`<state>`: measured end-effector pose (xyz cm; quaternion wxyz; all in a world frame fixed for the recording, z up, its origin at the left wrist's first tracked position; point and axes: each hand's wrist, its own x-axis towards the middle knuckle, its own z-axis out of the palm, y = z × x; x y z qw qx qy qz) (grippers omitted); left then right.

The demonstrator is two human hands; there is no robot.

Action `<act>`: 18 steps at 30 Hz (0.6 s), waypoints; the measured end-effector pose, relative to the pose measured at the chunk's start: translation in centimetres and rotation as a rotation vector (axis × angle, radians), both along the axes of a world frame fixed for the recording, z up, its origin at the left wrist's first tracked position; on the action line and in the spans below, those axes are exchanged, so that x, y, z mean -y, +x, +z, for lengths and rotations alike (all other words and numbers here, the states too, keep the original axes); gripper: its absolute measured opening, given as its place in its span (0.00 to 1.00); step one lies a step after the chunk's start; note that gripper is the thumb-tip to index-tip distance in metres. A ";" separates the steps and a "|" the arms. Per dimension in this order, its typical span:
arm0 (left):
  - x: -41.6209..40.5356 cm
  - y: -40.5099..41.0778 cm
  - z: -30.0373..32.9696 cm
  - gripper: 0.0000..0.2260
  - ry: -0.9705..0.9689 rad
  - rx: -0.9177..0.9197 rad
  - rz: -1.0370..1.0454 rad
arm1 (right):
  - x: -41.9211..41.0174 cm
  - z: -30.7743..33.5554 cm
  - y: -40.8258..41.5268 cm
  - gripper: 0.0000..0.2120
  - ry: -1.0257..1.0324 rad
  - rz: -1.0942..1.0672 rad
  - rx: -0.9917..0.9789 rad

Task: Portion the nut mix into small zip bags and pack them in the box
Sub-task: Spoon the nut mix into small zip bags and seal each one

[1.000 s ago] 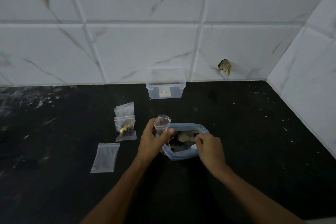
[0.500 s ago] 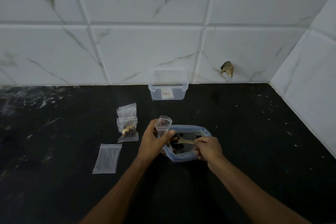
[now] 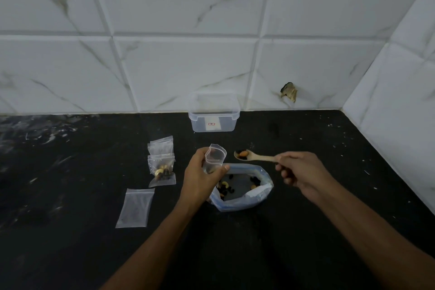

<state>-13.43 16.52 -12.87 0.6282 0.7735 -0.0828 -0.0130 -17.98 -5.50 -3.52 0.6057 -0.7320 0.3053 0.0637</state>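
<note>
Black countertop (image 3: pixel 306 231) under marble tiles carries the job partway: one filled small bag (image 3: pixel 162 170) lies left beside two flat empty ones, and the clear box (image 3: pixel 213 114) at the wall holds no bags. Left hand (image 3: pixel 200 178) pinches an open zip bag (image 3: pixel 214 156) upright while right hand (image 3: pixel 299 169) grips a wooden spoon (image 3: pixel 256 156) loaded with nuts above the big nut-mix bag (image 3: pixel 242 189). Filling, sealing and boxing remain.

left hand (image 3: pixel 200 179) holds small zip bag (image 3: pixel 214 157) | right hand (image 3: pixel 300 172) holds loaded wooden spoon (image 3: pixel 253 156) | above nut-mix bag (image 3: pixel 242 189)
</note>
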 end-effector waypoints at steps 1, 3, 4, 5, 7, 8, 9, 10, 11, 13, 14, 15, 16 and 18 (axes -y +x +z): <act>0.2 0.0 0.1 0.19 0.008 0.002 -0.001 | 0.0 0.9 0.1 0.07 -0.003 0.009 0.024; 0.6 0.2 0.2 0.21 0.023 -0.004 -0.004 | -0.1 2.4 0.4 0.07 -0.015 0.035 0.067; 0.8 0.3 0.3 0.21 0.031 -0.008 -0.006 | -0.2 3.0 0.6 0.07 -0.033 0.055 0.081; 1.0 0.3 0.3 0.22 0.037 -0.009 -0.007 | -0.4 3.4 0.7 0.07 -0.058 0.081 0.095; 1.3 0.4 0.4 0.22 0.048 -0.009 -0.007 | -0.8 3.8 0.9 0.07 -0.133 0.138 0.127; 1.5 0.4 0.5 0.22 0.050 -0.008 -0.008 | -1.1 3.9 1.0 0.07 -0.183 0.164 0.143; 1.6 0.4 0.5 0.21 0.051 -0.008 -0.011 | -1.4 3.8 1.0 0.07 -0.245 0.191 0.162; 1.7 0.3 0.6 0.21 0.050 -0.010 -0.013 | -1.8 3.5 1.1 0.07 -0.329 0.224 0.187; 1.8 0.3 0.6 0.21 0.046 -0.014 -0.011 | -2.2 3.2 1.0 0.07 -0.434 0.261 0.223; 1.9 0.2 0.5 0.20 0.034 -0.017 -0.003 | -3.0 2.5 0.8 0.08 -0.643 0.332 0.340; 2.0 0.2 0.5 0.20 0.029 -0.016 0.001 | -3.5 2.1 0.5 0.08 -0.727 0.359 0.411; 2.0 0.1 0.4 0.19 0.025 -0.016 0.005 | -3.9 1.7 0.3 0.08 -0.797 0.384 0.486; 2.1 0.1 0.3 0.19 0.019 -0.016 0.009 | -4.2 1.2 0.1 0.08 -0.867 0.417 0.557; 2.1 0.1 0.2 0.19 0.002 -0.016 0.015 | -4.7 0.0 -0.2 0.07 -1.025 0.516 0.629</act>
